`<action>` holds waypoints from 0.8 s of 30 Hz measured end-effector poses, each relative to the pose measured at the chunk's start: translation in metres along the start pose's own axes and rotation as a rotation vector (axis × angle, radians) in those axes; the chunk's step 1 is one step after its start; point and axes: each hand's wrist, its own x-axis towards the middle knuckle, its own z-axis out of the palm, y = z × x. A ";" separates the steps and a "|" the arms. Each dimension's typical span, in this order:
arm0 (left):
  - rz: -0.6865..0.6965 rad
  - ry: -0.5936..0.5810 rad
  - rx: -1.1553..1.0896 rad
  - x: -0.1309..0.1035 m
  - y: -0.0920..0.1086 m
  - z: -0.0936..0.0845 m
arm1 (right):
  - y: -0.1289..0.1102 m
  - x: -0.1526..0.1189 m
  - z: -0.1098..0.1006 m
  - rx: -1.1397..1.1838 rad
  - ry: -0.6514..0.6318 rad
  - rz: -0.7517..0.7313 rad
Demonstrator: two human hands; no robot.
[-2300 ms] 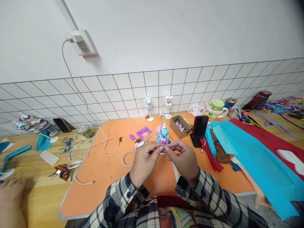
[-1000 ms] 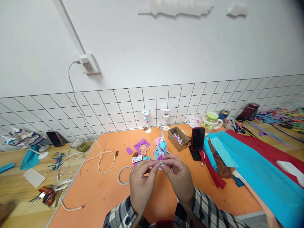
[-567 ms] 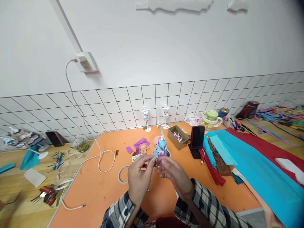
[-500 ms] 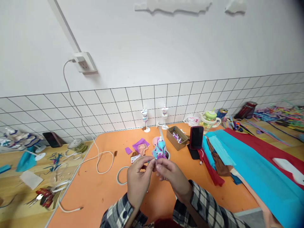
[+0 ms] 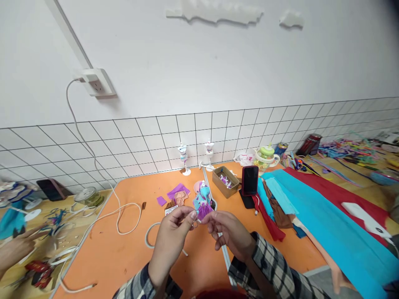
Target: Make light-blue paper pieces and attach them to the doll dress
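My left hand [image 5: 174, 234] is closed in a pinch, with a small thin loop [image 5: 195, 224] showing at its fingertips. What the loop is made of is too small to tell. Facing it, my right hand [image 5: 230, 232] has thumb and forefinger pressed together, a short gap from the left fingertips. Anything between those right fingers is too small to make out. Just beyond both hands, a tiny dress form [image 5: 204, 199] wears a blue top and a purple skirt.
Two small white dress forms [image 5: 183, 160] stand by the tiled wall. Right of centre are a cardboard box [image 5: 225, 192], a phone [image 5: 249, 180] on a stand and blue cloth [image 5: 330, 224]. A roll of tape [image 5: 149, 236] and white cable [image 5: 120, 220] lie left. Another person's hand [image 5: 18, 249] reaches in.
My hands have drawn apart, the left one moving left, and the small loop now shows. Another person's hand has come in at the far left. The view has shifted slightly.
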 end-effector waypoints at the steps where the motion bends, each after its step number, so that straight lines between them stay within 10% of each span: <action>1: 0.053 0.030 0.097 -0.001 0.000 0.001 | 0.000 -0.002 0.003 0.022 -0.024 0.008; 9: 0.205 0.094 0.378 -0.009 0.000 0.006 | 0.012 -0.002 0.024 0.156 0.093 0.005; 17: 0.097 -0.257 0.254 -0.011 0.018 -0.010 | 0.017 -0.008 -0.003 0.039 -0.098 0.074; 24: 0.055 -0.209 0.321 -0.012 0.028 -0.013 | -0.004 -0.025 -0.006 0.206 -0.209 0.211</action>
